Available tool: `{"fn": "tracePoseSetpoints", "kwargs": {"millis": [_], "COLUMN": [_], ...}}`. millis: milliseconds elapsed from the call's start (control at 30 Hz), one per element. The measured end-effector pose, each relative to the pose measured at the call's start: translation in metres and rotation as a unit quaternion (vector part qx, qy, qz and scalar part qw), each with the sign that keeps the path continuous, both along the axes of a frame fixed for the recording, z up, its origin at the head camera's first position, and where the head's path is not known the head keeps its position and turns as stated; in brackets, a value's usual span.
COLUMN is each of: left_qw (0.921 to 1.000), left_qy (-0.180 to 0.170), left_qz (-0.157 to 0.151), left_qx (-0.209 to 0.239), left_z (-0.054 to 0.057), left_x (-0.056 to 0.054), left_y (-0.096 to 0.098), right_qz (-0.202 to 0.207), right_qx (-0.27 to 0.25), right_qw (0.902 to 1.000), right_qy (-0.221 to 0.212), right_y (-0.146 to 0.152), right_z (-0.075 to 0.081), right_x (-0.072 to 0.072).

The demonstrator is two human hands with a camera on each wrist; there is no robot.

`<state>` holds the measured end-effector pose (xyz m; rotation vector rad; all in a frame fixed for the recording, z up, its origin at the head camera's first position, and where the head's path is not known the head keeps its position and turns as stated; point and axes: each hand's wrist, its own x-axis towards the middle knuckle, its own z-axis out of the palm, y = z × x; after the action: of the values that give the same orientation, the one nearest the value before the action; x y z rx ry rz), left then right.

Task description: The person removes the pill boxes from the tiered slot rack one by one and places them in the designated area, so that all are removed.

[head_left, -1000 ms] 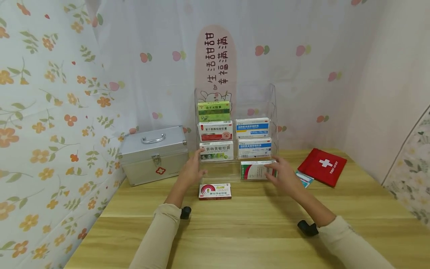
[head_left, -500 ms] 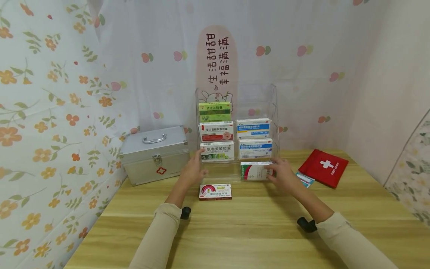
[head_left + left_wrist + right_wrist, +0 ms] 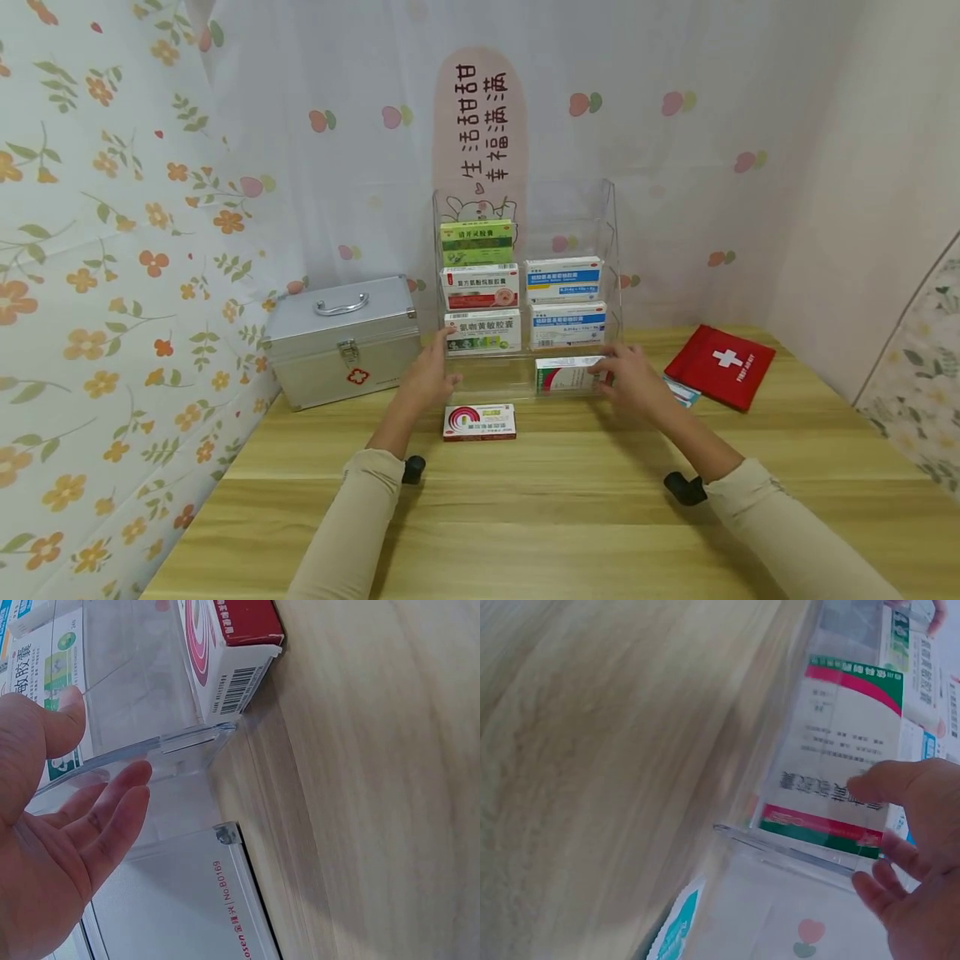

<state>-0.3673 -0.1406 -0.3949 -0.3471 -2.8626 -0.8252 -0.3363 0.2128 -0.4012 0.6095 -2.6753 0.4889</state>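
- left of the clear rack [image 3: 491, 381], i see a silver case [image 3: 307, 358] on the wooden table [image 3: 525, 517], close behind the left hand.
- at the rack's left edge is the left hand [image 3: 426, 377], thumb on the inner side of the clear side wall, fingers on the outer; from here i cannot tell whether it grips the wall or only rests by it.
- in the rack's left column i see a green box [image 3: 476, 243], below it a white-and-red box [image 3: 480, 287], then a white-and-green box [image 3: 482, 333] by the left thumb.
- before the rack's left half, a pink-ringed box [image 3: 480, 423] lies on the table.
- in the rack's right column, an upper blue box [image 3: 564, 281] sits over a lower blue box [image 3: 567, 326].
- in the bottom tier's right half, the banded box [image 3: 566, 379] stands behind the clear front lip.
- at the rack's right edge, the right hand [image 3: 636, 379] has its thumb over the banded box's front, with the side wall between thumb and fingers; i cannot tell whether it clasps anything.
- right of the rack, a small packet [image 3: 684, 392] shows beside a red pouch [image 3: 720, 367].
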Motion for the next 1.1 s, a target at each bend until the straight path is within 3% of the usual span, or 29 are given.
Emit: {"fn": "tracePoseSetpoints", "kwargs": {"millis": [167, 333, 667, 1100], "left_qw": [1.0, 0.9999, 0.9999, 1.0], "left_qy": [0.005, 0.005, 0.006, 0.009], "left_qz": [-0.003, -0.004, -0.003, 0.002], "left_qx": [0.005, 0.012, 0.008, 0.001], "left_z": [0.0, 0.001, -0.002, -0.004], "left_x": [0.0, 0.001, -0.001, -0.002], "left_y": [0.0, 0.0, -0.001, 0.0], "right_qz": [0.002, 0.032, 0.085, 0.096], "right_qx": [0.0, -0.02, -0.089, -0.16], "right_qw": [0.9998, 0.998, 0.9831, 0.967], "right_qy": [0.02, 0.051, 0.136, 0.174], "right_y": [0.001, 0.003, 0.009, 0.006], "right_z": [0.0, 0.004, 0.007, 0.011], "right_x": [-0.001, -0.004, -0.006, 0.014]}}
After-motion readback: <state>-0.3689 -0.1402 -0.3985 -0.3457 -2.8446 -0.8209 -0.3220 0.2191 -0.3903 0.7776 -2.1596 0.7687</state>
